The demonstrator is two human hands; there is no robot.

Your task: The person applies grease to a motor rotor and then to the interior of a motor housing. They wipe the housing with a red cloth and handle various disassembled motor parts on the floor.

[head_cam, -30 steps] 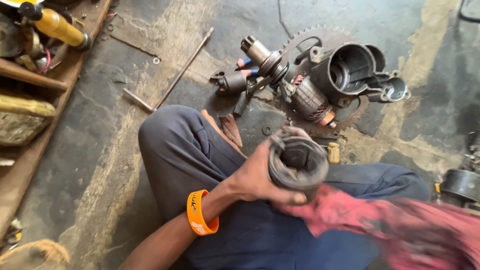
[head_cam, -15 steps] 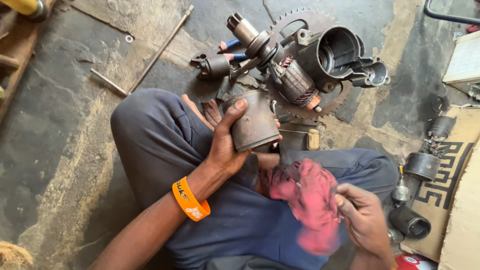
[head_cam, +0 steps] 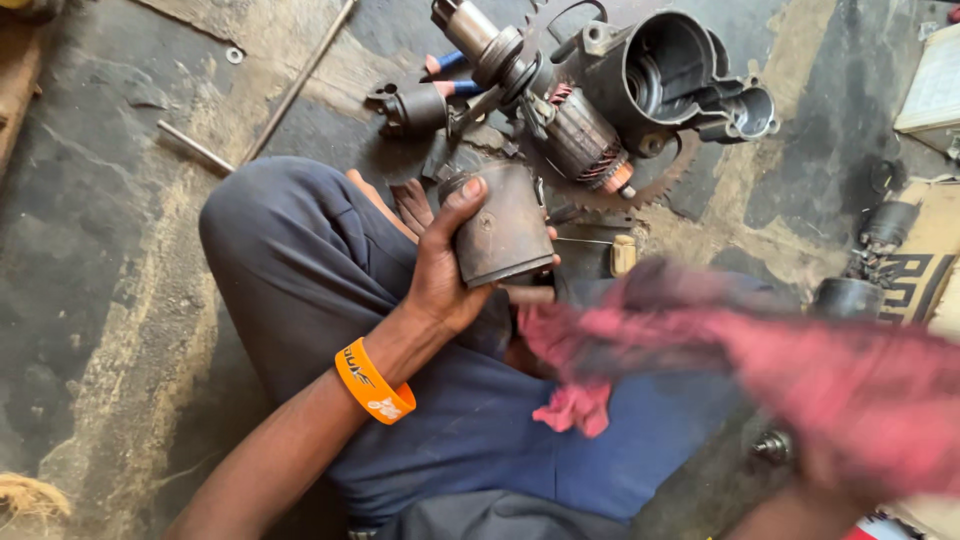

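Motor housing (head_cam: 505,232), dark rusty metal cylinder, sits in left hand (head_cam: 440,275) above the lap. Thumb up along the near side, other fingers round the back, tips showing at the right edge — hand clamped on the housing, held a bit tilted, top end twd the floor parts. Orange wristband (head_cam: 373,381) on the left forearm.

Red rag (head_cam: 740,350) sweeps across the lap fr. just below the housing out to the lower right; heavily blurred. Right hand (head_cam: 850,470) is somewhere under/behind the rag at lower right, too smeared to make out fingers, so can't tell whether it's closed on the rag or open. Rag's near end hangs onto the blue trousers (head_cam: 300,270), just under the housing; whether it touches the housing can't tell.

Person sits cross-legged on stained concrete floor (head_cam: 110,250), bare foot (head_cam: 410,203) poking out beside the knee, just left of the housing.

Floor beyond the knees: armature (head_cam: 570,125) w/ copper windings lying aslant, shaft pointing up-left; big open casing (head_cam: 665,75) right beside it, hollow side facing cam. Toothed disc (head_cam: 640,195) partly under both. Small dark part (head_cam: 412,107) left of the armature. Thin metal rod (head_cam: 298,82) lying diagonal at upper left, shorter rod (head_cam: 195,147) near it. Washer (head_cam: 234,55) well apart, upper left. More cylindrical parts (head_cam: 850,297) at right edge by cardboard (head_cam: 925,260).
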